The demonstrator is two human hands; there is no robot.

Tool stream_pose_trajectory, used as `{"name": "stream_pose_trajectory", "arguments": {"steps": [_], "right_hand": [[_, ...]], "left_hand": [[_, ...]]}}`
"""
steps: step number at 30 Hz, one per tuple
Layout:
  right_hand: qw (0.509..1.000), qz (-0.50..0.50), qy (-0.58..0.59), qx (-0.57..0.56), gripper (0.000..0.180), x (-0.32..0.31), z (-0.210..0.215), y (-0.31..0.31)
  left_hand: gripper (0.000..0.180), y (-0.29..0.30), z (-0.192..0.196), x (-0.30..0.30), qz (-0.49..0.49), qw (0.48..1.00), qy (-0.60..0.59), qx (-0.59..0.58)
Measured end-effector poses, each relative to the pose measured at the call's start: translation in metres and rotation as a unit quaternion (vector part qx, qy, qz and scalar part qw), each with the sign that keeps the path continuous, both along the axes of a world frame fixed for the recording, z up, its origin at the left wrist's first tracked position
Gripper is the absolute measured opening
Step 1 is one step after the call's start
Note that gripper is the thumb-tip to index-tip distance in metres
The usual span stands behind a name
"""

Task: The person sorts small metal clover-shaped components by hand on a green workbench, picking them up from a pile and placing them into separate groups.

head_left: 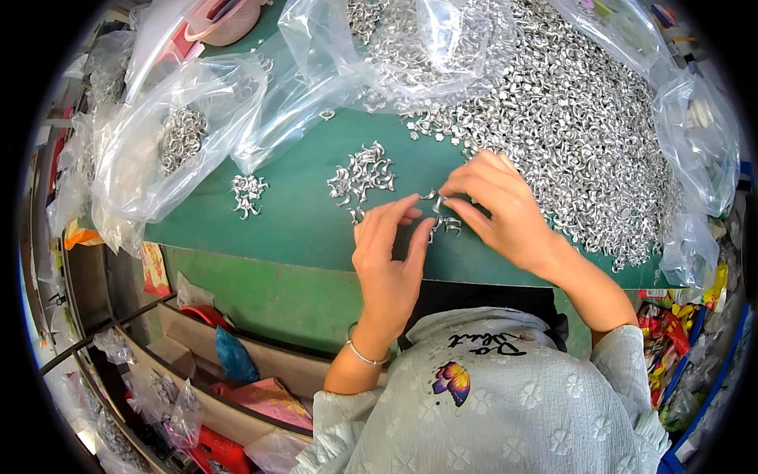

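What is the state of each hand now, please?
Left hand: fingers pinched on a small silver metal piece.
Right hand: fingers pinched on the same piece, above the green table.

A small silver metal piece (433, 199) — shiny, curled — held just above the green table (300, 213).

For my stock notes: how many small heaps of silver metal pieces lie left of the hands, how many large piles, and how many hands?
Small heaps: 2, left heap, middle heap
Large pile: 1
Hands: 2, left hand, right hand
Total: 5
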State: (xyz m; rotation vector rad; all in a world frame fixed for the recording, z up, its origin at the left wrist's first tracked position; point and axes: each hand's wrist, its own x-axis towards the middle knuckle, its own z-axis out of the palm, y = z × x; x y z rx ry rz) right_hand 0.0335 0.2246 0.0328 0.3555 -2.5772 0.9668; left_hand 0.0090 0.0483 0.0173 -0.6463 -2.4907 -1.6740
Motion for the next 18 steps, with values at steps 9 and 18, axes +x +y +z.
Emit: {"name": "stream_pose_trajectory", "arguments": {"steps": [9, 18], "right_hand": [[0.999, -0.018, 0.007, -0.041, 0.017, 0.012, 0.017, -0.008], [0.990, -0.049, -0.022, -0.132, 0.014, 0.013, 0.025, -0.013]], "left_hand": [[0.024, -0.003, 0.005, 0.005, -0.085, 0.987, -0.050, 0.124], [0.027, 0.001, 0.009, 0.008, -0.056, 0.991, -0.045, 0.116]]}}
